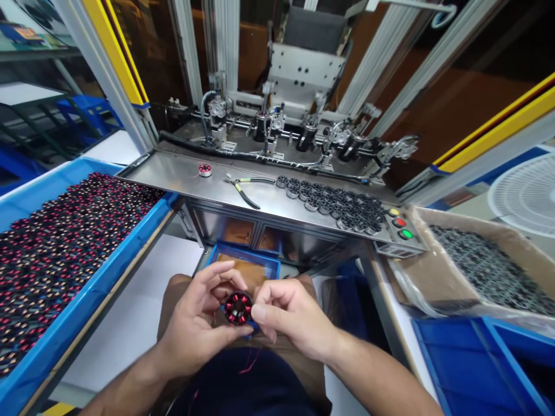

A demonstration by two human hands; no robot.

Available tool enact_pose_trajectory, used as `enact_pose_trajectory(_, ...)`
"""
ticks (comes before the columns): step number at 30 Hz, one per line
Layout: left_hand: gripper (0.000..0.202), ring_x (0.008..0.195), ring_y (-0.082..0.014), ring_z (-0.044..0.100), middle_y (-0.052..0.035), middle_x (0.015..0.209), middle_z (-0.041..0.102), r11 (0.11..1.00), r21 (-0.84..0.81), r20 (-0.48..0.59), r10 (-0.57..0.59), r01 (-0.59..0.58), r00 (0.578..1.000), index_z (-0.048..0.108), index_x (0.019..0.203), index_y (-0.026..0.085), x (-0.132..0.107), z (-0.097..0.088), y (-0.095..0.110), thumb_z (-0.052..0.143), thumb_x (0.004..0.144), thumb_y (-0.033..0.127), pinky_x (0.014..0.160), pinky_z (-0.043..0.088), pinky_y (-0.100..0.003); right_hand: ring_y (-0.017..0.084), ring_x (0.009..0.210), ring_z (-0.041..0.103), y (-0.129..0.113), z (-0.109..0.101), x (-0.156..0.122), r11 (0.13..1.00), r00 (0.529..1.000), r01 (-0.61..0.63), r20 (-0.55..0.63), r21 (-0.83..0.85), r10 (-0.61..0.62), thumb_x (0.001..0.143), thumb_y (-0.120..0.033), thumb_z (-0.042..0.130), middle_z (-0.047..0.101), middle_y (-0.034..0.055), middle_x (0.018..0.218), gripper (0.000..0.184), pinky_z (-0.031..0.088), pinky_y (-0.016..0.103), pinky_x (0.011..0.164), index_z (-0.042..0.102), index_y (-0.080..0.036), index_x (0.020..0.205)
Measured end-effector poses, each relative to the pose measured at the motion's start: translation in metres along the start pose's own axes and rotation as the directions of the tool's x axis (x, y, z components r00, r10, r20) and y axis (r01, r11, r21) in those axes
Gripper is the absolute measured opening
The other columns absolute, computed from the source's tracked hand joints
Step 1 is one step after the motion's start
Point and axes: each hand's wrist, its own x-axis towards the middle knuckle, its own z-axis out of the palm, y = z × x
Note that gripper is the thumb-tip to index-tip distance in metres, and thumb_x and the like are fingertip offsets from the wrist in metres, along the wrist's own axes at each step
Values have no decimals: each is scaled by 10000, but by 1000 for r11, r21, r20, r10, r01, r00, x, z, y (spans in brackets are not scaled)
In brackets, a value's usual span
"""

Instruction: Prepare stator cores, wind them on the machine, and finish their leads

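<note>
A small round motor stator [238,307], black with red wire windings, faces up in my left hand [197,312]. The fingers and thumb of that hand are closed around its left and lower sides. At the stator's right edge, the thumb and curled fingers of my right hand [288,315] are pinched together; what lies between their tips is too small to make out. Thin red wire [249,365] hangs loose below the stator, over my lap.
A blue bin [102,274] of wound stators is on the left. Cutting pliers [243,190], one wound stator [204,170] and many black cores [333,202] lie on the steel bench. Push buttons [406,233] and a lined carton [416,260] of grey parts are right; a machine stands behind.
</note>
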Motion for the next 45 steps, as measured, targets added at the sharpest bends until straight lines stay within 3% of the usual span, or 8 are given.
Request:
enact_pose_trajectory(8,704,904,-112,668,-29,1071,706,969,-240,36,-43,50,998,481,1298,335,5,-5,5,770,719,57,760,528,-161,52,472,442,25,-17,-13,995,999,9,39,-100,-5,749,-415,760,525,-38,556,345,322,196,468,585,-133,652)
enact_pose_trajectory(15,674,1040,-156,670,-24,1121,712,987,-135,39,-89,93,995,499,1280,361,-1,-1,4,736,747,23,899,528,-234,106,680,498,-10,-8,-15,930,957,249,-76,-269,-279,600,-326,867,559,-22,739,372,406,249,651,570,-168,759)
enact_pose_trajectory(19,644,1075,-155,662,-16,1133,713,984,-124,60,-121,127,991,519,1256,365,-4,2,8,729,754,20,930,518,-238,102,664,477,-14,2,-12,889,932,310,-78,-337,-355,767,-290,743,547,-18,718,226,390,251,644,557,-165,735)
enact_pose_trajectory(23,580,1069,-167,664,-41,1118,720,965,-217,68,-136,148,988,561,1210,323,-5,1,10,753,738,44,914,519,-236,107,678,475,-1,3,-14,917,928,324,-111,-232,-356,857,-292,651,524,-14,731,193,385,259,647,553,-166,748)
enact_pose_trajectory(30,367,937,-178,693,-62,1140,689,931,-304,183,-151,202,971,669,1076,263,0,-4,6,777,739,166,827,544,-250,106,682,476,3,-1,-20,936,935,304,-135,-176,-329,824,-306,695,534,-10,742,203,379,255,650,562,-162,771)
enact_pose_trajectory(37,333,1006,-179,618,-61,1036,641,953,-248,147,-140,173,979,721,1044,230,1,-2,5,797,720,235,858,507,-231,100,668,460,-5,1,-12,971,972,231,-32,-64,-233,799,-323,727,527,-12,742,236,367,250,628,559,-159,774)
enact_pose_trajectory(41,367,884,-156,648,-57,1074,647,922,-325,138,-174,210,975,700,1094,252,-4,-2,2,785,737,268,816,527,-257,103,662,454,11,3,-12,979,973,205,-110,26,-201,854,-358,665,511,-17,708,255,364,251,626,533,-168,745)
enact_pose_trajectory(45,350,747,-128,662,-44,1045,670,874,-406,127,-234,266,964,697,1070,257,-5,-2,-2,784,736,314,716,542,-240,125,705,482,21,2,-17,970,956,220,-176,-101,-235,880,-351,619,519,2,761,204,398,273,661,545,-177,803)
